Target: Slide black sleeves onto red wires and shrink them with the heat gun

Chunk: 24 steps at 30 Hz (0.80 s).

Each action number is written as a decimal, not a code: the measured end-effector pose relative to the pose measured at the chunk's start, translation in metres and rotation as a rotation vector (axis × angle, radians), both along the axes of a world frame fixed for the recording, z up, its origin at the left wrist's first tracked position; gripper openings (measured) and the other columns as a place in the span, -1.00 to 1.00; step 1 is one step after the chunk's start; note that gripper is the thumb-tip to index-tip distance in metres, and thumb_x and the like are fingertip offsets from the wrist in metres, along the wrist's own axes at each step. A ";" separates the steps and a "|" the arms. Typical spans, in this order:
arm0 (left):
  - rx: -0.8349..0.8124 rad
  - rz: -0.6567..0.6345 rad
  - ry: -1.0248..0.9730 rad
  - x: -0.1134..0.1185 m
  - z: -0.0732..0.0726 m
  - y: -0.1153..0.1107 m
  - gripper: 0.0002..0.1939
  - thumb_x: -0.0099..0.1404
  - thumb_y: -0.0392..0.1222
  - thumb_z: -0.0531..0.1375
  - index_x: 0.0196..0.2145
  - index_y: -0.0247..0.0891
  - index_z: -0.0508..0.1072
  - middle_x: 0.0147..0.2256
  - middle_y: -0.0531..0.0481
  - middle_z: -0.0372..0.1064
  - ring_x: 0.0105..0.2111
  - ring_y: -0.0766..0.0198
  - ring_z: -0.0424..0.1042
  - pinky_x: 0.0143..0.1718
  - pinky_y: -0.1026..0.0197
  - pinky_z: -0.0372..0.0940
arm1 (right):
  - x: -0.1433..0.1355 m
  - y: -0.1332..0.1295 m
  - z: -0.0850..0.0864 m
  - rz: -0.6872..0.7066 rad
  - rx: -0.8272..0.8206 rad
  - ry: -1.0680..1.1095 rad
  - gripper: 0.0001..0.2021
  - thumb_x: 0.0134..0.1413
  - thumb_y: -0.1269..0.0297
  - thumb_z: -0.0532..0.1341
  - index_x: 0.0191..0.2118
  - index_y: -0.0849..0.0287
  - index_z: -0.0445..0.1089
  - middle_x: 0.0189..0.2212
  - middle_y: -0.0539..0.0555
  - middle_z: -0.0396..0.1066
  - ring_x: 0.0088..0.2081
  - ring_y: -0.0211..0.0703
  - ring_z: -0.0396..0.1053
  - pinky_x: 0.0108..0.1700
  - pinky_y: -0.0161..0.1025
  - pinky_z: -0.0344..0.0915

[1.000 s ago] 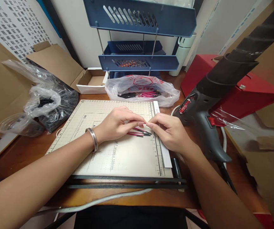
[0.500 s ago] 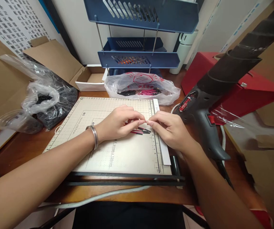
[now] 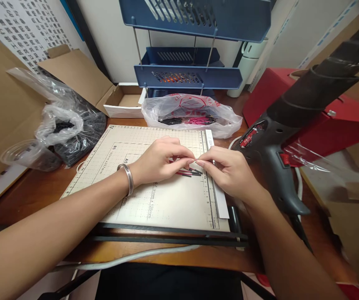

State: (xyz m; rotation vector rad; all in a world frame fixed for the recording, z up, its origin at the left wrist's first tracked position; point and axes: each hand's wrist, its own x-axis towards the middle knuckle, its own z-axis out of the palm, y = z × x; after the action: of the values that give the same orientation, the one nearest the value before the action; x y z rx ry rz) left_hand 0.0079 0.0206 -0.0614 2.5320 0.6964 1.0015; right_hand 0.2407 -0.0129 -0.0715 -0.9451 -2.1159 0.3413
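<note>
Both of my hands meet above the right part of a cream paper-cutter board (image 3: pixel 173 204) printed with grid lines and sizes. My left hand (image 3: pixel 167 160), with a metal bangle at the wrist, pinches thumb against forefinger. My right hand (image 3: pixel 226 168) is pinched too, its fingertips meeting the left ones. Whatever thin piece lies between the fingertips is too small to name. Beneath my left fingers rest several short red and black wires (image 3: pixel 192 172), partly covered by the hand. A white strip (image 3: pixel 218 179) runs along the board's right side under my right hand.
Behind the board sits a plastic bag (image 3: pixel 192 112) of black and pink-red wires, before a blue rack (image 3: pixel 188 77). A heat gun (image 3: pixel 279 166) stands at right beside a red box (image 3: pixel 267 91). At left are a bag of black pieces (image 3: pixel 79 137) and a clear tub (image 3: pixel 28 156).
The whole view has shifted slightly, so things appear a little further right. My hands stay pinched together over the board, with barely any change in their grip.
</note>
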 end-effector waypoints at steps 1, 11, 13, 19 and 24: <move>-0.007 0.000 -0.001 0.000 0.000 0.000 -0.85 0.45 -0.26 0.27 -0.23 -0.27 0.68 -0.43 -0.01 0.55 -0.43 0.33 0.44 -0.32 0.27 0.30 | 0.000 0.000 0.000 0.000 -0.001 -0.004 -0.82 0.33 0.36 0.28 -0.33 0.14 0.57 -0.44 -0.01 0.55 -0.44 -0.25 0.41 -0.35 -0.26 0.24; -0.097 0.045 -0.060 -0.014 0.003 0.007 -0.88 0.40 -0.21 0.35 -0.25 -0.23 0.72 -0.38 -0.04 0.62 -0.39 0.30 0.51 -0.30 0.25 0.34 | 0.008 0.001 0.002 -0.034 0.034 0.022 -0.85 0.30 0.40 0.30 -0.31 0.13 0.58 -0.46 0.00 0.54 -0.46 -0.23 0.40 -0.37 -0.25 0.26; -0.108 0.043 -0.064 -0.014 0.005 0.007 -0.88 0.40 -0.22 0.34 -0.26 -0.23 0.72 -0.38 -0.03 0.63 -0.39 0.29 0.52 -0.29 0.24 0.35 | 0.009 0.002 0.002 -0.032 0.035 0.038 -0.85 0.30 0.41 0.30 -0.32 0.14 0.59 -0.48 -0.01 0.53 -0.47 -0.25 0.38 -0.38 -0.25 0.26; -0.092 0.020 -0.045 -0.017 0.004 0.010 -0.88 0.40 -0.24 0.34 -0.23 -0.22 0.73 -0.37 -0.03 0.63 -0.38 0.31 0.53 -0.29 0.25 0.35 | 0.010 0.005 0.000 -0.017 0.020 0.047 -0.85 0.29 0.44 0.30 -0.33 0.17 0.58 -0.48 -0.02 0.51 -0.47 -0.27 0.39 -0.38 -0.28 0.25; -0.055 0.020 -0.019 -0.024 0.004 0.015 -0.86 0.42 -0.20 0.33 -0.24 -0.21 0.74 -0.38 -0.05 0.62 -0.38 0.30 0.52 -0.29 0.25 0.34 | 0.010 0.005 -0.002 -0.015 -0.005 0.055 -0.84 0.30 0.43 0.28 -0.33 0.17 0.58 -0.45 0.00 0.54 -0.44 -0.25 0.42 -0.35 -0.28 0.28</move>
State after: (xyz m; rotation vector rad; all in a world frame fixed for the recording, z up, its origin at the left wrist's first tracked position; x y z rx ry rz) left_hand -0.0157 0.0356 -0.0577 2.4697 0.7352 0.9977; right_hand 0.2504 -0.0074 -0.0732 -0.9439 -2.0581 0.3607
